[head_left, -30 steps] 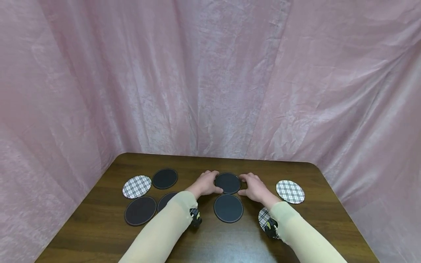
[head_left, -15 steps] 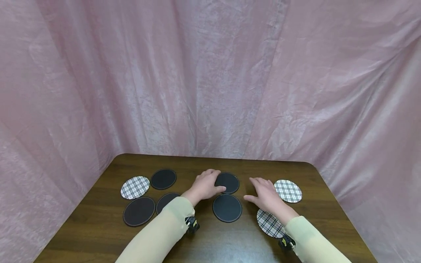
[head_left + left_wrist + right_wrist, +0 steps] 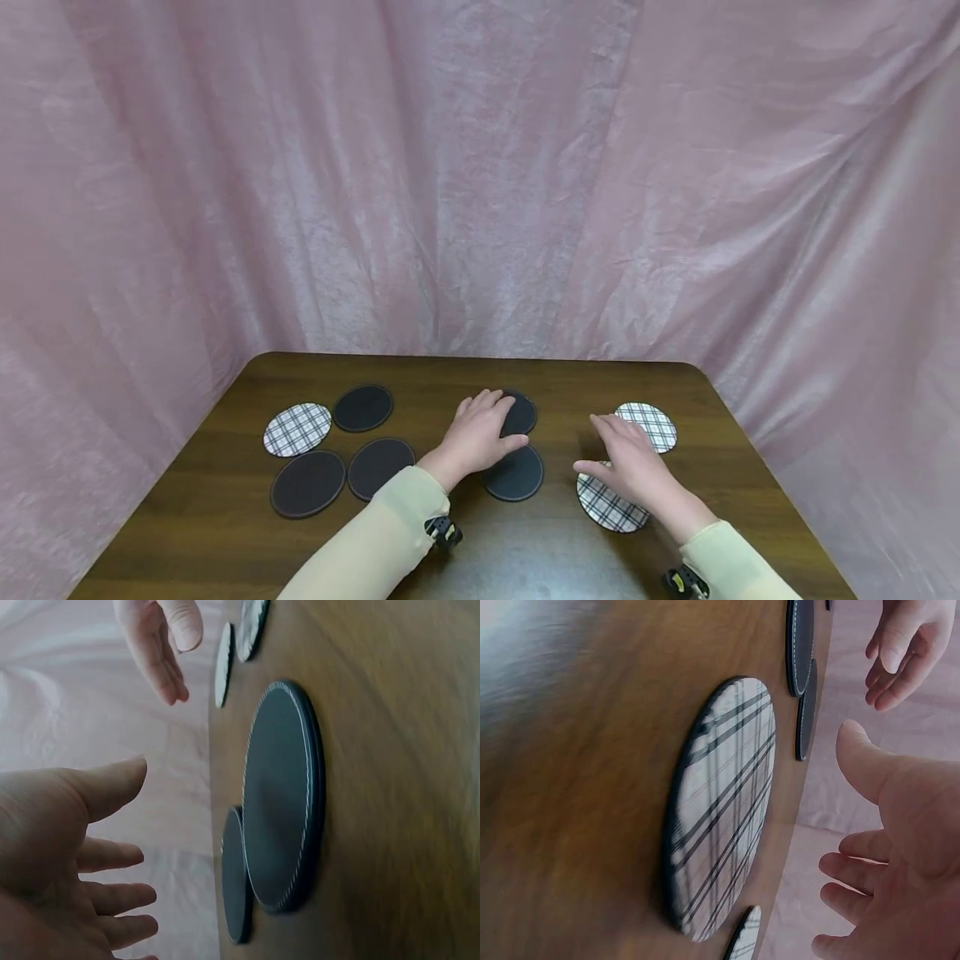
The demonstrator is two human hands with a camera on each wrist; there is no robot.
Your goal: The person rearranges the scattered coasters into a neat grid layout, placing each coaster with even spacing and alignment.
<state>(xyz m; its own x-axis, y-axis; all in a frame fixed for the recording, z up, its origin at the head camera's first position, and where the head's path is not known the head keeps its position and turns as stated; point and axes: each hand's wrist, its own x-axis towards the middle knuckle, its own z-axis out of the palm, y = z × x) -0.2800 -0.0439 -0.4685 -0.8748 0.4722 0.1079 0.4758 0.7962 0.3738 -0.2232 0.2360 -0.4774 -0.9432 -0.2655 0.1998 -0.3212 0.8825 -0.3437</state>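
Observation:
Two round black coasters with stitched rims lie at the table's middle, a far one [image 3: 524, 412] and a near one [image 3: 517, 477]. My left hand [image 3: 474, 433] hovers at their left with fingers loosely spread, partly covering both in the head view. The left wrist view has this palm [image 3: 37, 847] apart from the coasters, holding nothing. On the right are two plaid coasters, a near one [image 3: 609, 510] and a far one [image 3: 657, 429]. Above them is my right hand [image 3: 633, 462], its fingers extended and thumb apart. In the right wrist view it clears the plaid coaster [image 3: 724, 814].
At the left lies a group of coasters: a plaid one [image 3: 297, 430], a far black one [image 3: 363, 407] and two near black ones [image 3: 307, 484]. All lie flat on the brown wooden table [image 3: 210, 517]. A pink curtain [image 3: 480, 183] hangs behind its far edge.
My right hand has left the far middle coaster and moved right and nearer, over the plaid ones. My left hand has come slightly away from the same coaster. The coasters keep their layout.

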